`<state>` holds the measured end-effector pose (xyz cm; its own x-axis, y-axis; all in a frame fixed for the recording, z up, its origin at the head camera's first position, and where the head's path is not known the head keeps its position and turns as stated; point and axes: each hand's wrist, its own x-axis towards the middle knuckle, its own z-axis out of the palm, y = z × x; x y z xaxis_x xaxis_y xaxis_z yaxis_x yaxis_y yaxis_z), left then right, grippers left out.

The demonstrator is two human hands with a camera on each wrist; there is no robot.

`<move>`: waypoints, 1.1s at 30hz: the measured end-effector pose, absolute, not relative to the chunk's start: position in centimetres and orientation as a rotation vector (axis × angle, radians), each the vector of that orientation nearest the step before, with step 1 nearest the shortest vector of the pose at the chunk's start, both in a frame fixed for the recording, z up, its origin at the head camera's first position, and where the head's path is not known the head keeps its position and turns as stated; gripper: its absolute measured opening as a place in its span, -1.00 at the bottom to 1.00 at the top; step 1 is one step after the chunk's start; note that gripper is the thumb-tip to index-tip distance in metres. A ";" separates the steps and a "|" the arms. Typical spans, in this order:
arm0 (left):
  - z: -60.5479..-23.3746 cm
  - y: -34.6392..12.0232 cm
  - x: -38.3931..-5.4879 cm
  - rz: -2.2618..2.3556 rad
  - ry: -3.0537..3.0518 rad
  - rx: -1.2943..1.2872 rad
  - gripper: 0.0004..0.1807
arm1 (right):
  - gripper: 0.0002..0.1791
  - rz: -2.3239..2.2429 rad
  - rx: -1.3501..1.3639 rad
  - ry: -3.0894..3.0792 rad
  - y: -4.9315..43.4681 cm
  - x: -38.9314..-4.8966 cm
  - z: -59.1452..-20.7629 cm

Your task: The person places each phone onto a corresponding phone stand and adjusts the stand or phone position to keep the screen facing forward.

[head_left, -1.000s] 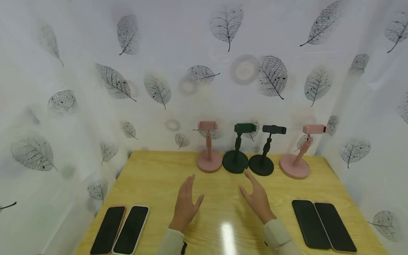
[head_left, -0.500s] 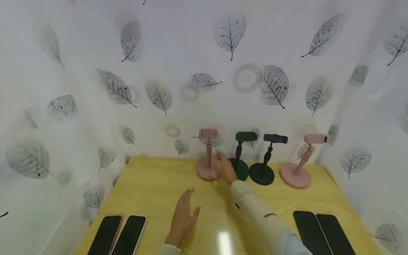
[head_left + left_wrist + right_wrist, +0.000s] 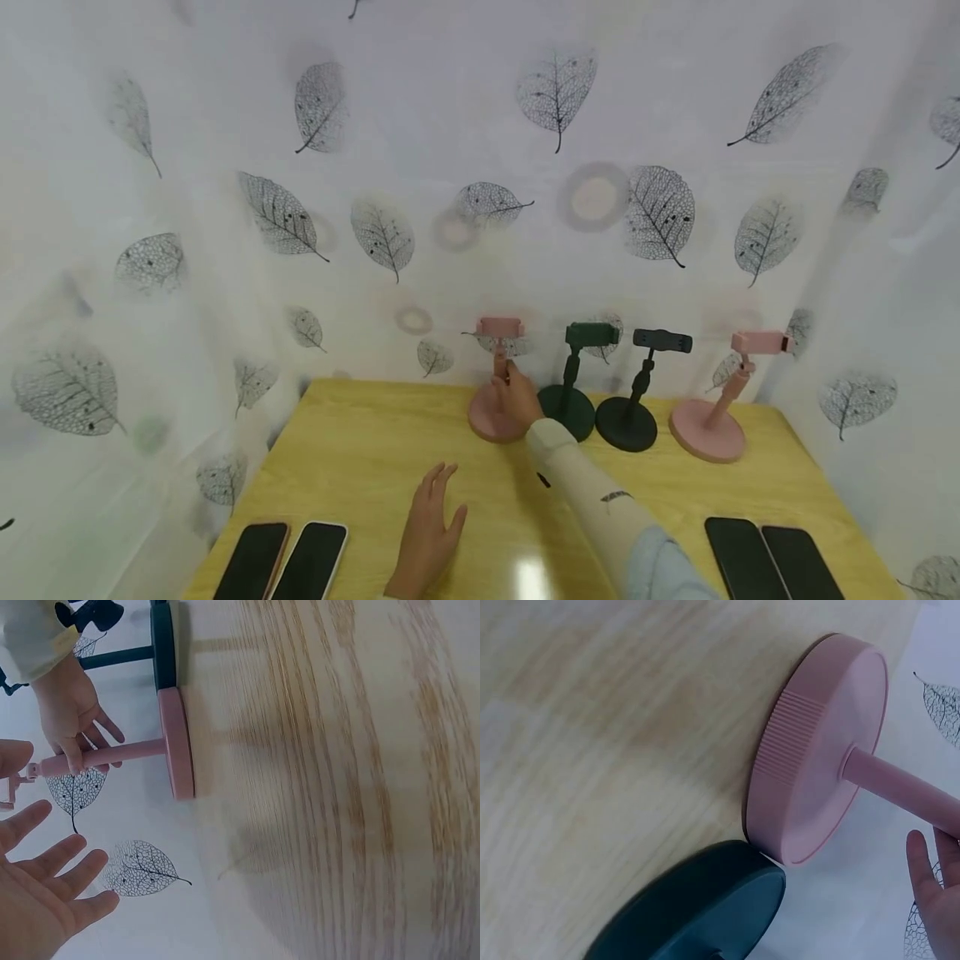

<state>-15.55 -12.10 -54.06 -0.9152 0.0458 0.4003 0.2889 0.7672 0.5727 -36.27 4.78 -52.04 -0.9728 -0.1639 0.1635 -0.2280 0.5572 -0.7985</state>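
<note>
At the back of the table, the leftmost pink phone stand (image 3: 500, 327) stands upright on its round base (image 3: 817, 765). My right hand (image 3: 519, 402) holds its stem, with thumb and fingers round the post, as the left wrist view also shows. Part of that stem is hidden by the hand. My left hand (image 3: 427, 529), fingers spread and relaxed, is over the middle front of the table and holds nothing. Just right of the pink base stands a dark green phone stand (image 3: 592, 334), its base touching the pink one in the right wrist view.
Farther right are a black phone stand (image 3: 628, 425) and another pink phone stand (image 3: 708, 431). Two phones lie side by side at the front left, one white-edged (image 3: 309, 562), and two dark phones (image 3: 746, 558) at the front right. A leaf-patterned curtain (image 3: 390, 108) hangs behind the table.
My right hand has reached forward and left from in front of the green stand to the leftmost pink stand and taken hold of its stem. The left hand has drawn slightly nearer the front.
</note>
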 end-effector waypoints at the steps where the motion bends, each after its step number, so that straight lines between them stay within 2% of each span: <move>1: -54.1 -12.1 -15.6 -0.920 -2.592 -0.258 -0.39 | -0.63 1.413 0.346 -2.714 4.9 -35.9 -51.9; 8: -53.7 -12.1 -15.5 -0.916 -2.570 -0.261 -0.39 | -0.74 1.439 0.388 -2.700 5.9 -32.3 -51.5; 18: -52.1 -11.2 -16.1 -0.915 -2.551 -0.376 -0.40 | -0.66 1.341 0.377 -2.714 8.2 -26.2 -51.5; 26: -47.7 -9.7 -18.7 -0.863 -2.463 -0.570 -0.43 | -0.82 1.274 0.374 -2.669 9.9 -22.6 -51.4; 33: -43.4 -7.6 -19.4 -0.738 -2.359 -0.774 -0.42 | -0.71 1.314 0.359 -2.697 11.4 -19.4 -51.3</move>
<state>-19.38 -7.60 -43.35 -0.6866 0.3550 0.6345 0.6532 0.6844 0.3239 -19.40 11.41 -51.27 -0.9646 -0.1592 0.2102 -0.2637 0.5947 -0.7595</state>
